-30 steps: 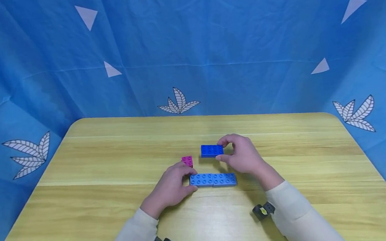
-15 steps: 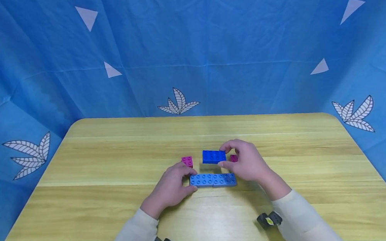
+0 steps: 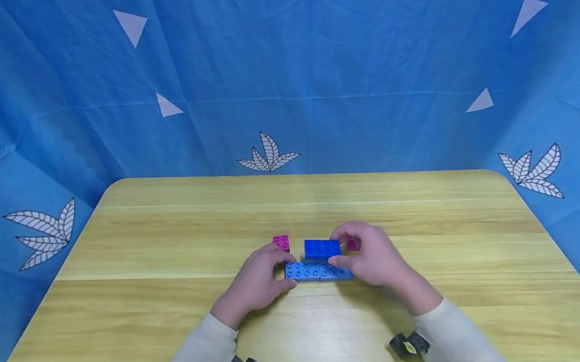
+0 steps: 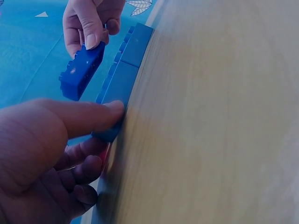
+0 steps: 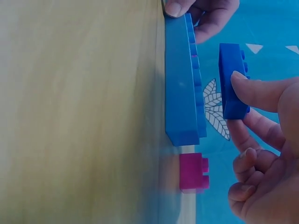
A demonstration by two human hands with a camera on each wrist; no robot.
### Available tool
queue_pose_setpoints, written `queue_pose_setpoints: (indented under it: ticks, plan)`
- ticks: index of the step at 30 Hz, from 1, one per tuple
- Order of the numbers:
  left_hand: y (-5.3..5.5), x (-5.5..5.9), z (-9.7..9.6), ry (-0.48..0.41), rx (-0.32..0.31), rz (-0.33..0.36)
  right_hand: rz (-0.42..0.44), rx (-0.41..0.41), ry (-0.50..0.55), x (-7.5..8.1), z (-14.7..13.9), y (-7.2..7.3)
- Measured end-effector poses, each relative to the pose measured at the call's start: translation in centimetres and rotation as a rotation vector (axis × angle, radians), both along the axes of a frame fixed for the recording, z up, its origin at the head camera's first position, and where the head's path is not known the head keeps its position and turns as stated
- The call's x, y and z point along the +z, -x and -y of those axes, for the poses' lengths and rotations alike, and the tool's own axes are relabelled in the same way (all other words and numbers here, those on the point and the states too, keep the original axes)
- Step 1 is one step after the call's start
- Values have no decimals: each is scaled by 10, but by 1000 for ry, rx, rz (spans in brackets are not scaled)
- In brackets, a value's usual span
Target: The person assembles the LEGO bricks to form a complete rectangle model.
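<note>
Two light blue toy building bricks, a left one (image 3: 301, 272) and a right one (image 3: 329, 272), lie end to end on the table, studs up. My left hand (image 3: 257, 278) pinches the left end of the row between thumb and fingers. A darker blue brick (image 3: 320, 249) is pinched at its right end by my right hand (image 3: 376, 254). In the right wrist view this dark blue brick (image 5: 229, 60) hangs above the row, apart from the studs. The right hand's thumb covers part of the right light blue brick in the head view.
A small magenta brick (image 3: 281, 242) lies behind the left hand's fingertips. Another magenta brick (image 3: 351, 244) is partly hidden behind the right hand. A blue patterned cloth (image 3: 311, 74) hangs along the far edge of the wooden table (image 3: 169, 233).
My right hand has brought the dark blue brick nearer to me, towards the light blue row, uncovering the right magenta brick. The left hand and the row have stayed still.
</note>
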State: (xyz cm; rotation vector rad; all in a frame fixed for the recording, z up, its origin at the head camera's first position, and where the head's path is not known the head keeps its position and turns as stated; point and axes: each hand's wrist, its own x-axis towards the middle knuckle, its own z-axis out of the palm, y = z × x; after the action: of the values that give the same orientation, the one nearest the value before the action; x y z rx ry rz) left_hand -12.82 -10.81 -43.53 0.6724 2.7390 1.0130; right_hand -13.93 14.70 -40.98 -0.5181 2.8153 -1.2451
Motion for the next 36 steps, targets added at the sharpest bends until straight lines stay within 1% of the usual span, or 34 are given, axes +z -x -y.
queue_pose_setpoints:
  ticks: [6, 13, 20, 36]
  plan:
    - [0, -1, 0, -2, -7, -9, 15, 0, -12, -3, 1, -5]
    - [0, -2, 1, 4, -7, -22, 8, 7, -18, -8, 1, -9]
    - [0, -1, 1, 10, -4, -13, 31, 13, -13, -11, 1, -12]
    - [0, -1, 0, 5, -6, -25, 36, 22, -29, -13, 0, -14]
